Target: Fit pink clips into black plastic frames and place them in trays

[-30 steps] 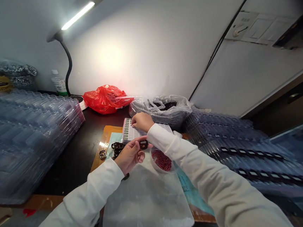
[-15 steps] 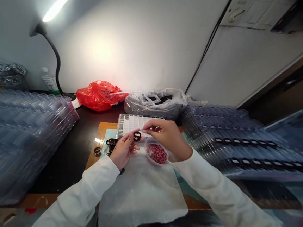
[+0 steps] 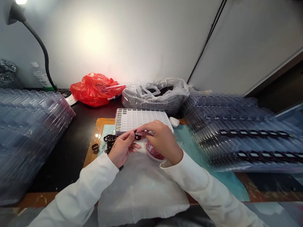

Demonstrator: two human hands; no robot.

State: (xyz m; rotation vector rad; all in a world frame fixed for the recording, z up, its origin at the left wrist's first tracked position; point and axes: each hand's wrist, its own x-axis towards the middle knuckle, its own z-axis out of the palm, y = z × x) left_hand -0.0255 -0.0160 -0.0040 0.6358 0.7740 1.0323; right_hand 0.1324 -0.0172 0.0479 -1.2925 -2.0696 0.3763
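My left hand pinches a small black plastic casing between thumb and fingers. My right hand is closed, its thumb and fingertips pressed together at the casing's upper right edge. Whatever lies between the right fingertips is hidden. Under the right hand, partly covered, stands a round clear tub of small dark pink pieces. Beyond both hands lies a white gridded tray, with small greyish display-like pieces in its left columns. Several black casings are heaped beside the left hand, and one lies apart.
Clear plastic tray stacks stand left and right; the right one holds rows of black casings. Behind are a red bag, a clear bag and a lamp. A translucent sheet covers the near edge.
The right fingertips, which held a small pale piece just right of the casing, have moved left onto the casing. The casing's front window and hole are now mostly covered. The camera view has shifted.
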